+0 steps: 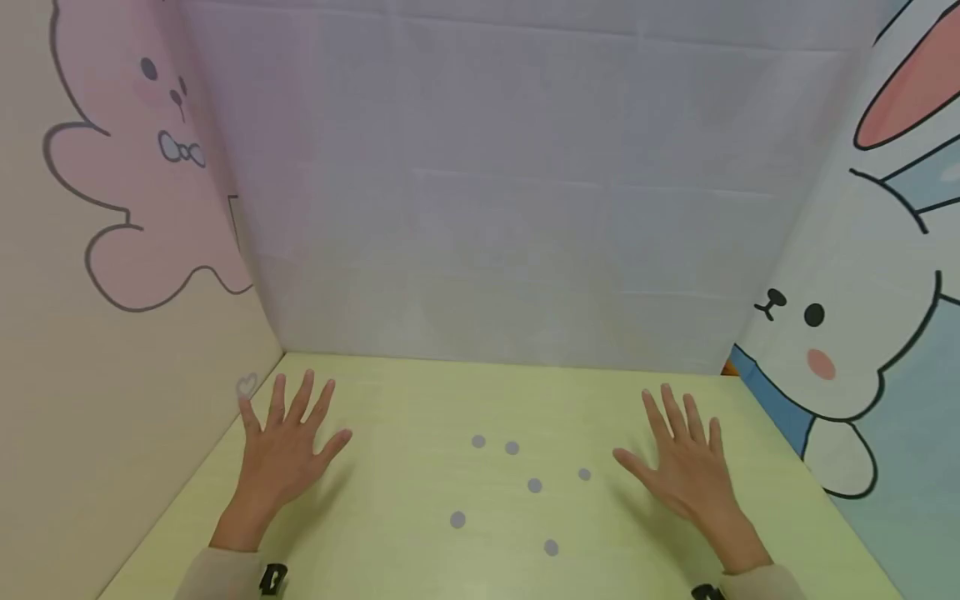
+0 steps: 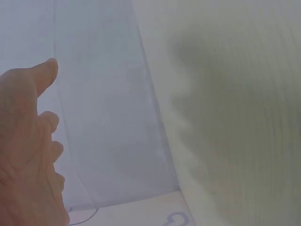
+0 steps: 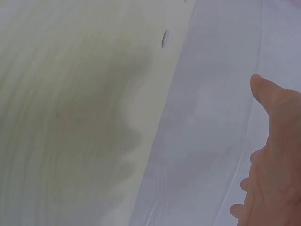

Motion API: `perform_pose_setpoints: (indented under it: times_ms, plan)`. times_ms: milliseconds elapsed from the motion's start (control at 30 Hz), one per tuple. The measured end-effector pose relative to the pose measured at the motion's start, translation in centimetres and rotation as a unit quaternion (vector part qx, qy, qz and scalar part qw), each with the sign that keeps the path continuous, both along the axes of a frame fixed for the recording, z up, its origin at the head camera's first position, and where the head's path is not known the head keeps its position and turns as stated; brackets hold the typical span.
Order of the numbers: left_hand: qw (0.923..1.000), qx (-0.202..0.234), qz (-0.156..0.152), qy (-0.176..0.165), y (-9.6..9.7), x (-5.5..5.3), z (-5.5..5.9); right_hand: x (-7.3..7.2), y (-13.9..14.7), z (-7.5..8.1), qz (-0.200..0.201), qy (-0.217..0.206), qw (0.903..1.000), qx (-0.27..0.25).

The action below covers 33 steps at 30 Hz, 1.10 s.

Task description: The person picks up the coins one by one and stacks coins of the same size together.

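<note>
6 grey discs (image 1: pixel 534 485) on the yellow tabletop (image 1: pixel 397 467), between left hand (image 1: pixel 279 462) and right hand (image 1: pixel 690 475), apart from both, all fingers (image 1: pixel 319 407) spread wide

Muted, diffuse light lay over the yellow table (image 1: pixel 390 467), soft-edged shadows fell right of the left hand (image 1: pixel 281 458) and left of the right hand (image 1: pixel 688 473), pink tinged the far backdrop (image 1: pixel 510 200) at left, and both wrist views looked hazy.

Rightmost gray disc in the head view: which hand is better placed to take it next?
Probably the right hand: empty, and much closer to the rightmost gray disc than the left hand, also empty.
</note>
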<state>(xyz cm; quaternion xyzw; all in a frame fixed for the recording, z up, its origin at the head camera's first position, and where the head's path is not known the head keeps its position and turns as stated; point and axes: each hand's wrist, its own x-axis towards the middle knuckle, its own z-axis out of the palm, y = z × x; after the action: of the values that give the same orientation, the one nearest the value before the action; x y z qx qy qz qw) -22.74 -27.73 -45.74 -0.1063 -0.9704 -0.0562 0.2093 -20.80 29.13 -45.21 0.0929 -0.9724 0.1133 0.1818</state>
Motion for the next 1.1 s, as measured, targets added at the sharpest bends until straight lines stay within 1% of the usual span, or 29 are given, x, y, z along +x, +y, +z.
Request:
perform_pose_setpoints:
  times_ms: [100, 233, 333, 400, 467, 567, 700, 867, 933, 1100]
  plan:
    - [0.9995, 0.015, -0.014, -0.024, 0.4, -0.2, 0.1, 0.0, -0.7, 0.6, 0.011, -0.024, 0.9996, -0.012]
    - [0.9972, 0.03, -0.036, -0.057, 1.3, -0.3, 0.9, -0.1, -1.6, 1.3, 0.028, -0.044, 0.9984, -0.023]
    - [0.995, 0.038, -0.058, -0.072, 2.0, -0.3, 1.4, -0.3, -2.4, 1.6, 0.046, -0.046, 0.9969, -0.043]
    - [0.9933, 0.045, -0.072, -0.078, 2.4, -0.3, 1.5, -0.5, -2.9, 1.6, 0.064, -0.039, 0.9955, -0.059]
    - [0.9916, 0.05, -0.083, -0.085, 2.8, -0.3, 1.5, -0.5, -3.5, 1.7, 0.082, -0.034, 0.9933, -0.074]
    - [0.9887, 0.061, -0.095, -0.098, 3.2, -0.1, 1.2, -0.4, -4.3, 1.9, 0.105, -0.044, 0.9893, -0.091]
    - [0.9841, 0.074, -0.112, -0.116, 3.9, 0.1, 0.9, -0.2, -5.3, 1.9, 0.135, -0.07, 0.9804, -0.126]
    - [0.9782, 0.091, -0.135, -0.129, 4.6, 0.4, 0.4, -0.3, -6.3, 1.5, 0.173, -0.057, 0.9676, -0.174]
    - [0.9769, 0.096, -0.141, -0.128, 4.8, 0.5, 0.2, -0.3, -6.7, 1.4, 0.183, -0.052, 0.9623, -0.195]
    - [0.9752, 0.099, -0.145, -0.135, 5.3, 0.7, -0.2, 0.1, -7.8, 1.2, 0.202, -0.072, 0.9465, -0.241]
